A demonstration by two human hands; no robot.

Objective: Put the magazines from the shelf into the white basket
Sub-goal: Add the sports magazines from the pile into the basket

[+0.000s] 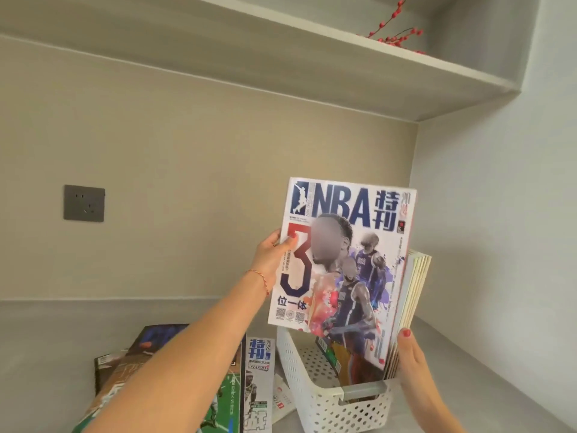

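Note:
A white perforated basket [331, 404] stands on the grey shelf surface at the lower centre-right. My left hand [271, 254] grips the left edge of an NBA magazine [343, 270], held upright with its lower part inside the basket. Behind it, several magazines [415, 295] stand upright in the basket, leaning right. My right hand [412, 360] holds those standing magazines from the right side near their lower edge. More magazines [256, 379] lie flat in a loose pile left of the basket, partly hidden under my left forearm.
A grey wall socket [84, 203] sits on the beige back wall at left. An upper shelf [281, 67] runs overhead, with a red berry branch [396, 29] on it. The right side wall [499, 214] stands close to the basket.

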